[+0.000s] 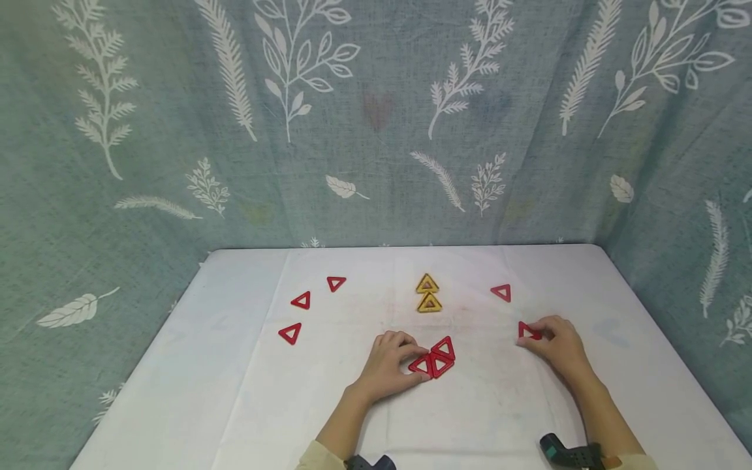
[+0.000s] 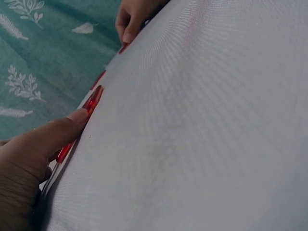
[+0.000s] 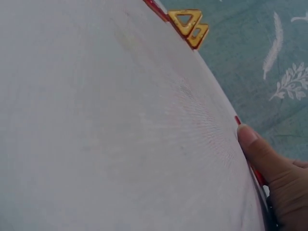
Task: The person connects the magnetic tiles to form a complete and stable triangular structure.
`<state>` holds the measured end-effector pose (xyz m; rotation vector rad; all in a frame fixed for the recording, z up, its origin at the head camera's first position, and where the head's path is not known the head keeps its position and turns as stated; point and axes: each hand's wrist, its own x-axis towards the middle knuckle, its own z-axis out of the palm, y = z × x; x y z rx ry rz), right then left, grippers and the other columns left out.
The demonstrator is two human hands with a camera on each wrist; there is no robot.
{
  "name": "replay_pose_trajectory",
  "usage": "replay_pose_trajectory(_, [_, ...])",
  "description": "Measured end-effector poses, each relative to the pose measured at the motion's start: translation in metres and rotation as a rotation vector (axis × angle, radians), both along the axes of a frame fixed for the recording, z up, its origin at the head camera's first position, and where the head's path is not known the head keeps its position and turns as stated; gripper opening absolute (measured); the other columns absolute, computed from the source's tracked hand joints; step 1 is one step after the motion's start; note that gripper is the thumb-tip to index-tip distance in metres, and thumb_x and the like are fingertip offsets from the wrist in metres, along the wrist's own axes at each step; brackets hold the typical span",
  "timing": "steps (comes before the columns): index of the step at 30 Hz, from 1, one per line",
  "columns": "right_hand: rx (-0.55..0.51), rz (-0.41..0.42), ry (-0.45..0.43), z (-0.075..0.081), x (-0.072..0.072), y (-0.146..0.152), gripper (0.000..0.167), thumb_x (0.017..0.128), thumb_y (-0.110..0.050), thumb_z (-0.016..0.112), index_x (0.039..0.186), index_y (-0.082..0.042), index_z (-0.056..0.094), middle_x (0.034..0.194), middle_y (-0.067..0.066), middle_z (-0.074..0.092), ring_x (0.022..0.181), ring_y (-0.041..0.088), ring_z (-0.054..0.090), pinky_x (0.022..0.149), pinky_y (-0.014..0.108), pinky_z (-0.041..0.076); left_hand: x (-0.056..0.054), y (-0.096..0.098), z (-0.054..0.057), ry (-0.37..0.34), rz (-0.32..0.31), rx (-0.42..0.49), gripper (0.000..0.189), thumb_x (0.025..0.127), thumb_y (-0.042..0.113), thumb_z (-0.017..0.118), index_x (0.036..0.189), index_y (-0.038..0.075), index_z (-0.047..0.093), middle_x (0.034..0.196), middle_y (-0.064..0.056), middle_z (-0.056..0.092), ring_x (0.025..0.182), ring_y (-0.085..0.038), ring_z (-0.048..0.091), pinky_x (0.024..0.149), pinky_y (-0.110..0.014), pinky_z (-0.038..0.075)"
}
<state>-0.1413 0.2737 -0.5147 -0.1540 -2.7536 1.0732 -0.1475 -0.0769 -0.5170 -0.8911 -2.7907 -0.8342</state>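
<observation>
My left hand [image 1: 384, 367] is at a group of red triangle frames on the white table, its thumb and fingers pinching the leftmost triangle [image 1: 414, 367]. Edge to edge with that one lie two more red triangles, an upper one [image 1: 451, 350] and a lower one [image 1: 435, 370]. Off to the right, my right hand [image 1: 558, 344] pinches a single red triangle [image 1: 521, 330] between thumb and fingers. The right wrist view shows that thumb [image 3: 267, 156] along the triangle's edge [image 3: 260, 177]. In the left wrist view the left thumb [image 2: 65, 130] presses against red plastic [image 2: 94, 101].
Two yellow triangles [image 1: 429, 309] stand one behind the other at the back middle. Another red triangle [image 1: 508, 294] lies behind the right hand. Three more, a near one [image 1: 296, 333], a middle one [image 1: 307, 301] and a far one [image 1: 337, 279], lie at left. A patterned curtain [image 1: 376, 183] hangs behind the table.
</observation>
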Motion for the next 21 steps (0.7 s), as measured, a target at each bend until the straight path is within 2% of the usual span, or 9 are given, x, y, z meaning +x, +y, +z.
replay_pose_trajectory(4, [0.027,0.008,0.062,-0.001,0.003,-0.002,0.047,0.072,-0.034,0.082,0.103,-0.001,0.068,0.099,0.012,0.059,0.090,0.025,0.054,0.075,0.027,0.051,0.001,0.000,0.000,0.007,0.007,0.006,0.037,0.075,0.046,0.074,0.106,0.027,0.071,0.102,0.010,0.055,0.098,-0.009,0.044,0.091,-0.033,0.034])
replay_pose_trajectory(8, [0.045,0.019,0.127,-0.003,0.006,-0.003,0.040,0.071,-0.028,0.083,0.100,-0.003,0.071,0.092,0.008,0.058,0.083,0.021,0.054,0.068,0.008,0.043,0.001,0.000,0.000,0.024,0.016,0.015,0.038,0.074,0.048,0.075,0.105,0.027,0.072,0.100,0.010,0.055,0.096,-0.009,0.045,0.089,-0.032,0.035])
replay_pose_trajectory(14, [0.059,0.043,0.173,-0.004,0.011,-0.007,0.034,0.075,-0.022,0.080,0.100,-0.001,0.072,0.089,0.006,0.059,0.081,0.018,0.054,0.069,0.003,0.039,0.003,0.001,0.000,0.055,0.027,0.033,0.039,0.071,0.049,0.077,0.102,0.025,0.072,0.098,0.010,0.055,0.095,-0.009,0.046,0.090,-0.033,0.036])
replay_pose_trajectory(21, [0.020,0.095,0.173,-0.001,0.018,-0.018,0.029,0.074,-0.022,0.081,0.095,-0.004,0.073,0.089,0.002,0.059,0.079,0.011,0.049,0.069,0.006,0.040,0.010,0.004,-0.001,0.108,0.062,0.037,0.041,0.070,0.050,0.077,0.100,0.023,0.071,0.096,0.008,0.054,0.093,-0.010,0.046,0.086,-0.032,0.038])
